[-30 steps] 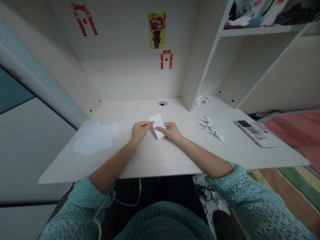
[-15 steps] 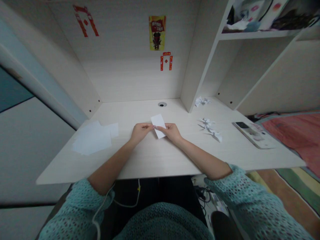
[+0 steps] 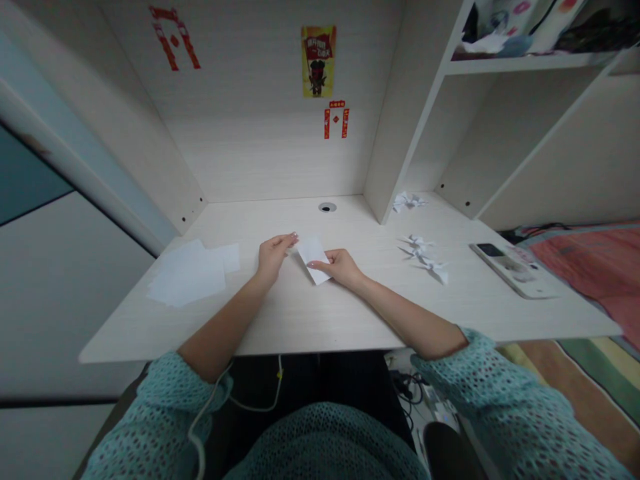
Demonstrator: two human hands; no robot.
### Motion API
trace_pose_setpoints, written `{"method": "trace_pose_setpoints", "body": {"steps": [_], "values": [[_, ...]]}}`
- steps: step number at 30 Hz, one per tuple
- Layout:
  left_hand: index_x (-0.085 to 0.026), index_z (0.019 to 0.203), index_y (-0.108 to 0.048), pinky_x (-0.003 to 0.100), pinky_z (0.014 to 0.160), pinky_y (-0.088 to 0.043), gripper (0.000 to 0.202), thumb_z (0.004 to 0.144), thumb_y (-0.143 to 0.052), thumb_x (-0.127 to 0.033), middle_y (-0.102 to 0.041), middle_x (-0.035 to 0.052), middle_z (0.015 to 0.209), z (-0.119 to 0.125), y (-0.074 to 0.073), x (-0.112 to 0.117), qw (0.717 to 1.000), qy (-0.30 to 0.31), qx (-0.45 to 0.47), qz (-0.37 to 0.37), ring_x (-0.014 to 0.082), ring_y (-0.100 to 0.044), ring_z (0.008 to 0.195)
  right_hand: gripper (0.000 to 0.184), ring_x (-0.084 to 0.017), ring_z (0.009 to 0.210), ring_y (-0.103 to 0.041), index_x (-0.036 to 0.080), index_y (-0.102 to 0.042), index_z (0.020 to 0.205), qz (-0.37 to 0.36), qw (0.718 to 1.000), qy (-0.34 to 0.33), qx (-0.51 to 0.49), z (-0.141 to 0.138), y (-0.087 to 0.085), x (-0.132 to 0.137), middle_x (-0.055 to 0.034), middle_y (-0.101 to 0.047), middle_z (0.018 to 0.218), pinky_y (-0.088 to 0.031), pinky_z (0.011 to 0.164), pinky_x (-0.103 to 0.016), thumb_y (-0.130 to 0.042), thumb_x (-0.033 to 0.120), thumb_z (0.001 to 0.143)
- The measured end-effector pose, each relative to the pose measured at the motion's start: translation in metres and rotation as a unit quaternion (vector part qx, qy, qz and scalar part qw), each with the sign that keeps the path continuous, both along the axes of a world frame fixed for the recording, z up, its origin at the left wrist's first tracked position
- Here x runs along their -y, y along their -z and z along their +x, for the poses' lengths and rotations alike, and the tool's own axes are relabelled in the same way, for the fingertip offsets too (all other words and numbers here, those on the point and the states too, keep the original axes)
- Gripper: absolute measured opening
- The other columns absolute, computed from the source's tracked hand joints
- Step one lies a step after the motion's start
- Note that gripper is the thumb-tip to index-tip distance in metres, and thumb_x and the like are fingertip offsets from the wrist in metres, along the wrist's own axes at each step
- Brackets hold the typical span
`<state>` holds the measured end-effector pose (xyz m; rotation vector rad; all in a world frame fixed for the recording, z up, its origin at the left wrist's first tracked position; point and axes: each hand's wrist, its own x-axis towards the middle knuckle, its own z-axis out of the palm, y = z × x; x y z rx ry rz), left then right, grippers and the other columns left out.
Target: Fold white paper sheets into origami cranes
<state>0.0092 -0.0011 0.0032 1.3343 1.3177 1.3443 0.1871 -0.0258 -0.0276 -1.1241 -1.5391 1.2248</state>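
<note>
A small folded white paper (image 3: 312,256) lies on the pale wooden desk (image 3: 320,313) in front of me. My right hand (image 3: 339,268) rests on its lower right part, fingers curled, pinning it down. My left hand (image 3: 273,254) sits at the paper's left edge with its fingertips at the upper left corner, fingers bent and pressed together.
A loose stack of white sheets (image 3: 190,275) lies at the desk's left. Several folded paper cranes (image 3: 424,257) sit to the right, more at the shelf divider (image 3: 407,201). A phone (image 3: 515,269) lies far right. A cable hole (image 3: 327,207) is at the back.
My left hand has slid up along the paper's left edge toward its far corner. The paper has turned slightly. My right hand has stayed on it.
</note>
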Motion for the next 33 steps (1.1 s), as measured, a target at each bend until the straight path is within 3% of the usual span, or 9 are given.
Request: {"method": "trace_pose_setpoints", "body": {"steps": [2, 4, 8, 11, 16, 19, 22, 26, 33], "values": [[-0.018, 0.083, -0.07, 0.023, 0.057, -0.036, 0.038, 0.067, -0.064, -0.052, -0.07, 0.0085, 0.091, -0.005, -0.001, -0.003, 0.999, -0.033, 0.008, 0.012, 0.0168, -0.06, 0.08, 0.045, -0.01, 0.05, -0.043, 0.011, -0.063, 0.065, 0.003, 1.0, 0.003, -0.004, 0.001, 0.001, -0.001, -0.0018, -0.055, 0.056, -0.028, 0.045, -0.021, -0.068, 0.055, 0.059], [-0.018, 0.083, -0.07, 0.023, 0.057, -0.037, 0.04, 0.068, -0.062, -0.055, -0.069, 0.009, 0.092, -0.007, -0.001, -0.003, 1.0, -0.024, 0.001, 0.015, 0.0169, -0.06, 0.08, 0.046, -0.01, 0.05, -0.043, 0.011, -0.062, 0.069, 0.004, 1.0, 0.022, -0.022, 0.001, 0.001, -0.004, -0.0017, -0.055, 0.057, -0.028, 0.045, -0.021, -0.067, 0.056, 0.06], [-0.018, 0.081, -0.071, 0.024, 0.058, -0.038, 0.045, 0.071, -0.056, -0.06, -0.07, 0.0086, 0.088, 0.001, -0.002, 0.005, 0.997, 0.073, -0.033, -0.009, 0.0176, -0.059, 0.077, 0.05, -0.01, 0.052, -0.041, 0.012, -0.06, 0.069, 0.011, 0.998, 0.039, -0.051, 0.002, 0.0, -0.009, -0.0012, -0.054, 0.058, -0.028, 0.047, -0.021, -0.058, 0.061, 0.066], [-0.018, 0.071, -0.07, 0.026, 0.065, -0.04, 0.037, 0.069, -0.062, -0.054, -0.069, 0.0056, 0.079, 0.008, -0.003, 0.01, 0.988, 0.124, -0.079, 0.035, 0.0176, -0.059, 0.074, 0.049, -0.009, 0.053, -0.041, 0.012, -0.062, 0.071, 0.015, 0.997, 0.034, -0.061, 0.002, -0.002, -0.009, -0.0013, -0.055, 0.06, -0.028, 0.048, -0.021, -0.058, 0.06, 0.068], [-0.018, 0.059, -0.064, 0.026, 0.066, -0.04, 0.035, 0.073, -0.059, -0.049, -0.063, 0.0021, 0.063, 0.006, -0.006, 0.012, 0.989, 0.071, -0.103, 0.078, 0.0157, -0.055, 0.066, 0.045, -0.01, 0.052, -0.046, 0.011, -0.064, 0.073, -0.022, 0.996, 0.05, -0.073, 0.002, -0.006, -0.006, -0.0028, -0.06, 0.06, -0.032, 0.048, -0.022, -0.07, 0.054, 0.057], [-0.018, 0.058, -0.062, 0.025, 0.065, -0.039, 0.032, 0.073, -0.058, -0.046, -0.062, 0.0007, 0.062, 0.003, -0.007, 0.011, 0.991, 0.027, -0.094, 0.095, 0.0143, -0.054, 0.065, 0.049, -0.011, 0.054, -0.049, 0.012, -0.066, 0.087, -0.019, 0.993, 0.043, -0.105, 0.003, -0.01, -0.006, -0.0027, -0.063, 0.063, -0.037, 0.052, -0.023, -0.075, 0.046, 0.053], [-0.018, 0.059, -0.062, 0.025, 0.061, -0.038, 0.03, 0.073, -0.058, -0.044, -0.062, 0.0008, 0.063, 0.006, -0.006, 0.011, 0.996, -0.01, -0.055, 0.063, 0.0136, -0.054, 0.064, 0.056, -0.011, 0.056, -0.051, 0.015, -0.063, 0.101, 0.015, 0.991, 0.067, -0.115, 0.003, -0.014, -0.006, -0.001, -0.064, 0.063, -0.041, 0.057, -0.024, -0.075, 0.044, 0.055], [-0.017, 0.063, -0.065, 0.024, 0.057, -0.037, 0.029, 0.073, -0.059, -0.044, -0.065, 0.0022, 0.068, 0.011, -0.004, 0.011, 0.999, -0.028, -0.021, 0.038, 0.0137, -0.055, 0.065, 0.054, -0.014, 0.06, -0.055, 0.016, -0.062, 0.101, 0.042, 0.989, 0.095, -0.11, 0.005, -0.017, -0.007, -0.0015, -0.064, 0.064, -0.044, 0.063, -0.028, -0.075, 0.043, 0.056], [-0.021, 0.09, -0.068, 0.024, 0.061, -0.04, 0.036, 0.072, -0.06, -0.05, -0.069, 0.0066, 0.097, 0.006, -0.001, 0.009, 0.994, 0.111, 0.021, 0.011, 0.0182, -0.06, 0.087, 0.05, -0.011, 0.059, -0.053, 0.015, -0.065, 0.098, -0.03, 0.981, 0.088, -0.168, 0.011, -0.007, -0.016, -0.0032, -0.066, 0.072, -0.04, 0.054, -0.023, -0.072, 0.045, 0.059]]}}
